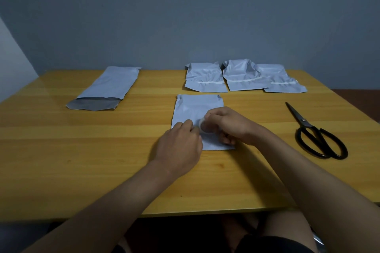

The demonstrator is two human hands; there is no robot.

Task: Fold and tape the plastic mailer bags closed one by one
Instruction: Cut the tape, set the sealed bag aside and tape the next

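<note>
Both forearms reach out from the near edge of the yellow wooden table (102, 160), w/ my knees just under it. Left hand (181, 146) sits on the lower left part of the folded pale grey plastic mailer bag (197, 107) in front of me, fingers curled, tips pinched up against the small clear roll of tape (206, 128). Can't tell for sure if they're pinching the tape end or just pressing the bag. Right hand (228, 124) grips the roll itself, thumb and fingers curled round it, roll held just above or on the bag's middle; hard to say which. Bag lies flat at table centre, its near half mostly hidden by both hands, far edge a bit crumpled.

Beyond it, near the back edge, three more folded pale grey mailer bags in a row: left one (205, 78), middle one (242, 77), right one (283, 80). Each has a white strip across it, and the middle one overlaps the right one. All three look puffy and wrinkled.

Off to the far left, well apart from the rest, a long unfolded grey mailer bag (107, 86) lies flat, angled, w/ its dark open flap end toward me.

Black-handled scissors (316, 133) lie to the right of my right arm, blades closed, pointing away, handles toward me. Grey-blue wall (185, 16) behind the table.
</note>
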